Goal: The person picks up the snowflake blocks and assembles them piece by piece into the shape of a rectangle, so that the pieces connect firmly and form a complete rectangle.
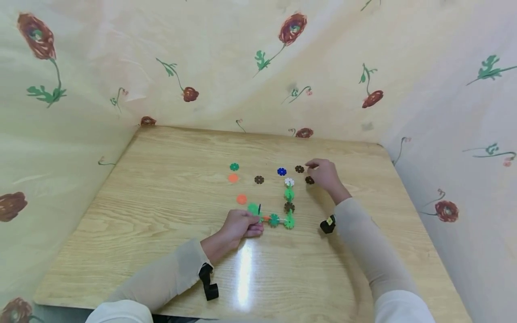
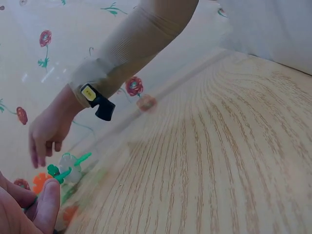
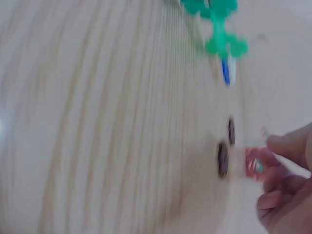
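My left hand [image 1: 238, 224] pinches the near-left end of an L-shaped chain of slotted plastic snowflake discs. The chain runs right through a teal disc [image 1: 274, 220] to a green corner disc [image 1: 289, 221]. From there it goes away through a brown disc [image 1: 289, 207] and another green disc [image 1: 288, 194] to a white disc [image 1: 289, 181]. By the left fingertips are a light green disc [image 1: 253, 208] and a dark blue disc [image 1: 259, 209] seen edge-on. Above the table, my right hand [image 1: 323, 172] is beside two loose dark brown discs [image 1: 299, 169], with nothing visible in its fingers.
Loose on the wooden table [image 1: 169, 193] lie a blue disc [image 1: 282, 171], a brown disc [image 1: 259, 180], a green disc [image 1: 234, 166] and two orange discs [image 1: 241, 199]. Flower-patterned sheeting [image 1: 226, 67] stands behind the table and at both sides.
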### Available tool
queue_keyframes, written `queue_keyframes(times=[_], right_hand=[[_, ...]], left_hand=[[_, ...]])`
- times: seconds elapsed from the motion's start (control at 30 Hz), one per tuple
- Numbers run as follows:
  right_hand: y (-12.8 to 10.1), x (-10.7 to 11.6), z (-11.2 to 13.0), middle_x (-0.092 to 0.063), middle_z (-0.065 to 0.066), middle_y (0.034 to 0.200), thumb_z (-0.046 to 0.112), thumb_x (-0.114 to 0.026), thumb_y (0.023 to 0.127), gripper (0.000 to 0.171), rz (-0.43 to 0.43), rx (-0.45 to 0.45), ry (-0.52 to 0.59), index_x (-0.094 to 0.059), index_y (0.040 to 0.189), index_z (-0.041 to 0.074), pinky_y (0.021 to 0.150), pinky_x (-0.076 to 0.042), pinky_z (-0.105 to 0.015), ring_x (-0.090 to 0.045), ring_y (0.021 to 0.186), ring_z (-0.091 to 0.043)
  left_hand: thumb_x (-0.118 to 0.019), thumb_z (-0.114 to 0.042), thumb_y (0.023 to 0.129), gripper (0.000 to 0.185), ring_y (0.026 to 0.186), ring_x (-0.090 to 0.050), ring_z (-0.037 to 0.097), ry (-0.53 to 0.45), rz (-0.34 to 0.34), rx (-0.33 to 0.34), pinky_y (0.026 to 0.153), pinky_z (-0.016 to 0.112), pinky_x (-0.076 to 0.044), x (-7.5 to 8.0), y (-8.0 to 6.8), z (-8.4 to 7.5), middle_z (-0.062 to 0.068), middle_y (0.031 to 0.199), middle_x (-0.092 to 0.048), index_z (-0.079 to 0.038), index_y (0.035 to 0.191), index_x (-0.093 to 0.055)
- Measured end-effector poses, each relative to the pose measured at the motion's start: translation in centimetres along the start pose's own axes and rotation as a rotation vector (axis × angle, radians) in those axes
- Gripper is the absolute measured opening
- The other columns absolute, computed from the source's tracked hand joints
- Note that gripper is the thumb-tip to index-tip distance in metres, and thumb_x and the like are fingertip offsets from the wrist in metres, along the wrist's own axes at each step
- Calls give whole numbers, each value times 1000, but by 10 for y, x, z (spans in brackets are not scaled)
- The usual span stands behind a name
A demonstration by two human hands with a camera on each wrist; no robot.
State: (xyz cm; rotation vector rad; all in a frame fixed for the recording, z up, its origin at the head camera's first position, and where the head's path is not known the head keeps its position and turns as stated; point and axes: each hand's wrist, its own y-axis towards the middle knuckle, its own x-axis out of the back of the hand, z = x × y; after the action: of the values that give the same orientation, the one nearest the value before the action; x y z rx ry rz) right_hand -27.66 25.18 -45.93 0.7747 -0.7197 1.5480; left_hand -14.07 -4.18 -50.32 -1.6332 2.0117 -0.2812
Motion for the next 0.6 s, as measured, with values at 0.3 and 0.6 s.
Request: queue_keyframes(times=[0.3,0.6], right_hand=[[-2,-6,-28,-65,-25,116,13,-72,92,39,115,-55,-103,-66,126,-5,92,-54,-49,-61,105,-37],[-1,-3,-26,-65,-22,112,11,-71,95,27,89,-84,-86,-63,116,-3,86,-54,-44,-62,101,-34]], left_hand=[[-65,-1,99,19,66,-74,11,15,-5,-7,67,24,-65,1,-1,0,9,78,-74,13,112,-66],[-65,-1,99,18,65,-74,12,11,0,-3,67,24,-65,1,1,0,9,77,-74,13,110,-67]])
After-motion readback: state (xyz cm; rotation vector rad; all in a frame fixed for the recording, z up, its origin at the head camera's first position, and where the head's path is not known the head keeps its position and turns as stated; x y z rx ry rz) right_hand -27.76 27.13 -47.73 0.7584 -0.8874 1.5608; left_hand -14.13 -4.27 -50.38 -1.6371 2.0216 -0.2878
